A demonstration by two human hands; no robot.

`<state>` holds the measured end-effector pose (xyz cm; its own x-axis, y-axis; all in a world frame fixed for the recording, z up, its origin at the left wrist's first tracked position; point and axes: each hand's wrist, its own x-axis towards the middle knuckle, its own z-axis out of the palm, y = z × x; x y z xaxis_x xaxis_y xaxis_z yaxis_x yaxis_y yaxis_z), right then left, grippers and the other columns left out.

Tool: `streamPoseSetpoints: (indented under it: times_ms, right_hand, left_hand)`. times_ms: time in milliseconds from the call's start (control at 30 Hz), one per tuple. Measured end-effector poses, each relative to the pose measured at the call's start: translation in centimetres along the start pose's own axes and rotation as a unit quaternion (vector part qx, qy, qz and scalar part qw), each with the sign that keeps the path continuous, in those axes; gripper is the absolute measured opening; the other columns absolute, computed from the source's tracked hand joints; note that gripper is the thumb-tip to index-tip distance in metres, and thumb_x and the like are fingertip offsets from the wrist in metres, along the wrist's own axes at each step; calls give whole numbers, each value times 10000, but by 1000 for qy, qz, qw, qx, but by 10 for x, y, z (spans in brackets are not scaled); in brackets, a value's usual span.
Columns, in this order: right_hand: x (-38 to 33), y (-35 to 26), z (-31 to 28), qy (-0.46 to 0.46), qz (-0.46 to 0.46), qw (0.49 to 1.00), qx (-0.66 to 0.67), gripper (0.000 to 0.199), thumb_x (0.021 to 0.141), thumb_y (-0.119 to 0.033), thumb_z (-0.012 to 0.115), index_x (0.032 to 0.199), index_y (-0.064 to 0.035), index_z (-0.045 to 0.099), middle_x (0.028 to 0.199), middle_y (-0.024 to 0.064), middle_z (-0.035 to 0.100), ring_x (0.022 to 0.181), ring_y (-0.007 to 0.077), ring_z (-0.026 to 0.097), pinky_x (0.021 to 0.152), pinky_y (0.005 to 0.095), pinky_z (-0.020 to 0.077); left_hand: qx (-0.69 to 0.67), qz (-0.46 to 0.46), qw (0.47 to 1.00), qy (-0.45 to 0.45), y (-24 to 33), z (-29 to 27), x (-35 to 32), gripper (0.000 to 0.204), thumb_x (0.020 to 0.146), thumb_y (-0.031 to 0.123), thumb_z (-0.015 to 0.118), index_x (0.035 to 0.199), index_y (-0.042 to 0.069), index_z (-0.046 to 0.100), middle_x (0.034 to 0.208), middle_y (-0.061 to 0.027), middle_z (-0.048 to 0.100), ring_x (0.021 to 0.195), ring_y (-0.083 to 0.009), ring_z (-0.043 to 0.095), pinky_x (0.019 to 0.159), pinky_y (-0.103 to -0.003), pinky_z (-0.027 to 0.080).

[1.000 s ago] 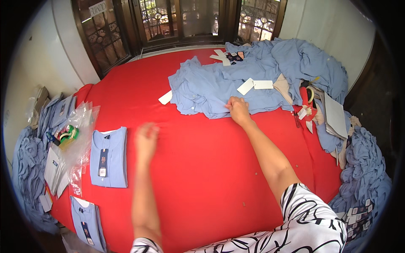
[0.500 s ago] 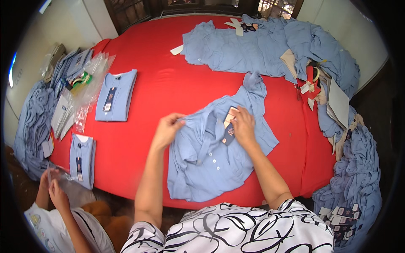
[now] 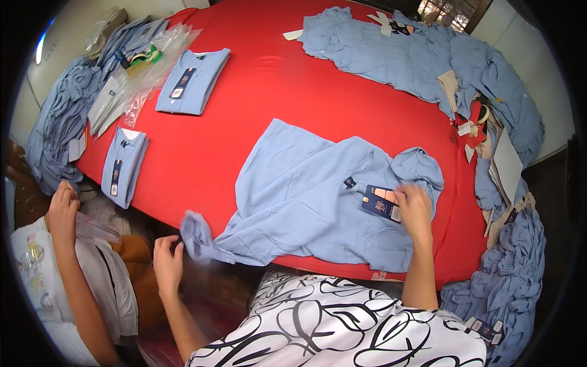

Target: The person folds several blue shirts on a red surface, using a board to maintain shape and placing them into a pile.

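Observation:
A light blue shirt point(image 3: 306, 189) lies spread on the red-covered table in front of me, its back side apparently up. At its right part my right hand point(image 3: 416, 213) pinches the edge of a dark blue hang tag point(image 3: 382, 203) near the collar label. One sleeve point(image 3: 197, 237) reaches past the table's near edge on the left, slightly blurred. Just left of that sleeve end, my left hand point(image 3: 168, 263) has its fingers apart and curved, with a small gap to the cloth.
Two folded shirts with tags, one farther point(image 3: 194, 82) and one nearer point(image 3: 127, 168), lie at left. Behind them are clear plastic bags point(image 3: 165, 55) and a green tape dispenser point(image 3: 147, 56). Shirt piles point(image 3: 379, 61) line the far and right sides. A co-worker's hand point(image 3: 63, 208) is at lower left.
The shirt has been turned over and spread, its buttons now hidden. My left hand has moved down and left off the cloth; my right hand moved right with the tag. The view has shifted.

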<state>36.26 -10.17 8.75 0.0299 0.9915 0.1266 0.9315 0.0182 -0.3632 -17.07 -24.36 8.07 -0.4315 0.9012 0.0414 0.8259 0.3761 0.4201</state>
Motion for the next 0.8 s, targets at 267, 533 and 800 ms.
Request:
streamPoseSetpoints:
  times_ms: [267, 533, 800]
  right_hand:
    - [152, -176, 165, 65, -402, 901, 151, 422, 860, 20, 485, 1257, -38, 617, 1270, 183, 574, 1156, 371, 566, 1002, 430, 462]
    - [142, -216, 110, 16, -317, 948, -12, 246, 818, -75, 582, 1048, -32, 656, 1118, 177, 561, 1047, 361, 577, 827, 467, 534]
    - [65, -166, -253, 594, -158, 789, -13, 198, 809, -78, 631, 995, -53, 696, 935, 127, 711, 849, 282, 670, 802, 354, 505]
  left_hand:
    - [-5, 145, 989, -21, 105, 91, 4, 549, 814, 438, 747, 1113, -3, 612, 1066, -181, 595, 1024, -376, 549, 891, -472, 437]
    - [-145, 73, 983, -81, 79, 91, -30, 393, 769, 225, 801, 991, -5, 571, 849, -245, 656, 834, -464, 632, 707, -486, 501]
    - [-65, 271, 928, 246, 73, -98, 49, 212, 742, 127, 755, 913, 21, 685, 799, -155, 634, 801, -363, 593, 771, -420, 459]
